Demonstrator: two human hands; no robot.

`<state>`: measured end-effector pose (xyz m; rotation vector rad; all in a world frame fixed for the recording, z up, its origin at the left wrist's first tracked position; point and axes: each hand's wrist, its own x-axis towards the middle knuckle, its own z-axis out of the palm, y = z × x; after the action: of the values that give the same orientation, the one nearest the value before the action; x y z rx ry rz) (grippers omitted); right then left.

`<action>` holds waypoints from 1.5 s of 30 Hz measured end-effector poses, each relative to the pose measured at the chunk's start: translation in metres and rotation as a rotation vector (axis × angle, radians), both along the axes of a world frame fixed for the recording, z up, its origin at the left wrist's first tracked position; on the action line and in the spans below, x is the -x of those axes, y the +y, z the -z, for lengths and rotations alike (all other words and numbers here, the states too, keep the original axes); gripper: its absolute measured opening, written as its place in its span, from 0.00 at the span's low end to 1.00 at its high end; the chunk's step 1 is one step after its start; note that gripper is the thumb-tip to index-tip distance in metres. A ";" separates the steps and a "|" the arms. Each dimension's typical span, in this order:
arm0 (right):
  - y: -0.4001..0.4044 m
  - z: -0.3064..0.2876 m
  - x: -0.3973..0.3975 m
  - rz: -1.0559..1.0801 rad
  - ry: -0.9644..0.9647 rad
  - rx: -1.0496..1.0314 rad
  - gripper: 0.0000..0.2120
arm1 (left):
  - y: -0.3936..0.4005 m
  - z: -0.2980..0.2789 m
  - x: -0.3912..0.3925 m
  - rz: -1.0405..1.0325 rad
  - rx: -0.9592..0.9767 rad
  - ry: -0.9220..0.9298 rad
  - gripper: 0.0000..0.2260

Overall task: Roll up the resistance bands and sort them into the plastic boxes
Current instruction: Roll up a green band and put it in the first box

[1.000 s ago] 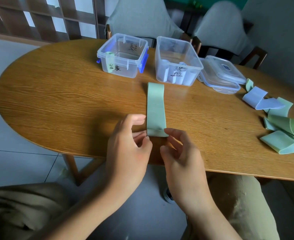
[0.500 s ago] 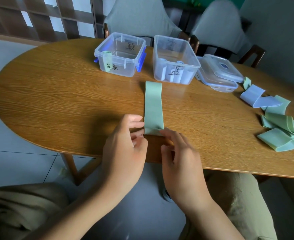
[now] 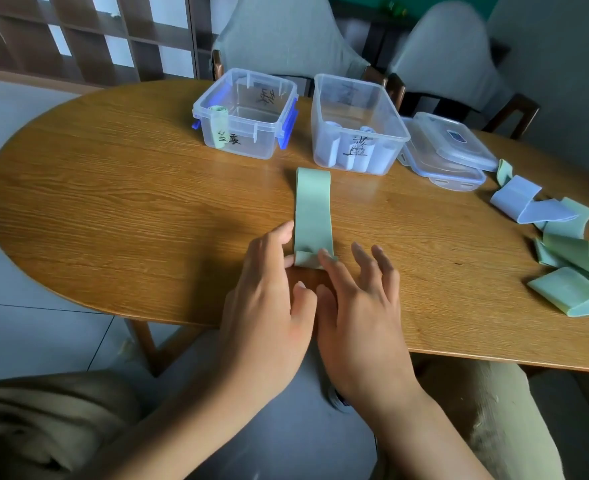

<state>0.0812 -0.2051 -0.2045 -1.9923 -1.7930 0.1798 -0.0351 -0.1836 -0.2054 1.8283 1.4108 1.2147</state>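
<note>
Green band (image 3: 313, 213) flat on wooden surface (image 3: 113, 209), lengthwise away from the body, near end folded over into a first small turn. Left hand (image 3: 268, 306) at band's near-left corner; fingers (image 3: 282, 233) lightly curled against left edge, fingertip touching the folded end. Cannot tell whether pinching or only pressing. Right hand (image 3: 358, 306) at band's near-right corner; index finger straight, pressing down on the fold; other fingers spread and relaxed, lifted off the band, holding nothing.

Left plastic box (image 3: 248, 112) at far side, clear with blue latches, lid off, handwritten label on front wall; one rolled green band (image 3: 218, 128) standing in its near-left corner. Right plastic box (image 3: 358, 124) just beside it, apart, clear, also labelled; several pale blue rolls (image 3: 355, 154) inside along front wall. Two clear lids (image 3: 448, 150) stacked, touching right box's right side.

Loose pile at right end of surface: unrolled blue band (image 3: 525, 202) nearest the lids, unrolled green bands (image 3: 577, 271) overlapping beyond it toward the edge.

Chairs with grey covers (image 3: 286, 32) behind the surface. Khaki trouser legs (image 3: 507, 420) below near edge.
</note>
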 end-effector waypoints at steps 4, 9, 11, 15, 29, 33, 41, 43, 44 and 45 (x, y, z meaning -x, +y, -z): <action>0.010 -0.002 -0.002 -0.015 0.002 0.005 0.22 | 0.005 -0.002 0.001 0.009 0.049 -0.066 0.36; 0.024 -0.005 -0.006 -0.041 -0.007 0.044 0.22 | 0.009 -0.002 -0.003 0.006 0.070 -0.165 0.39; 0.030 -0.005 -0.008 -0.053 -0.029 0.063 0.23 | 0.011 0.000 -0.004 0.016 0.075 -0.186 0.39; 0.040 -0.004 -0.010 -0.044 -0.066 0.092 0.24 | 0.016 0.000 -0.004 0.044 0.092 -0.209 0.39; 0.079 -0.009 -0.019 -0.079 -0.062 0.184 0.24 | 0.034 -0.012 -0.005 0.096 0.146 -0.291 0.37; 0.088 -0.009 -0.022 -0.087 -0.025 0.223 0.25 | 0.039 -0.012 -0.006 0.083 0.141 -0.283 0.36; 0.113 -0.009 -0.020 -0.035 0.015 0.200 0.26 | 0.061 -0.006 -0.004 0.079 0.170 -0.284 0.33; 0.120 -0.010 -0.021 -0.030 0.017 0.206 0.26 | 0.067 -0.006 -0.004 0.076 0.169 -0.279 0.32; 0.124 -0.010 -0.021 -0.027 0.018 0.207 0.26 | 0.069 -0.006 -0.004 0.075 0.169 -0.275 0.32; 0.128 -0.009 -0.022 -0.024 0.020 0.206 0.26 | 0.071 -0.007 -0.004 0.075 0.169 -0.271 0.31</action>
<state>0.1030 -0.0772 -0.1954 -2.1001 -1.8508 0.4057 -0.0312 -0.1123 -0.1985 1.5250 1.2417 1.2130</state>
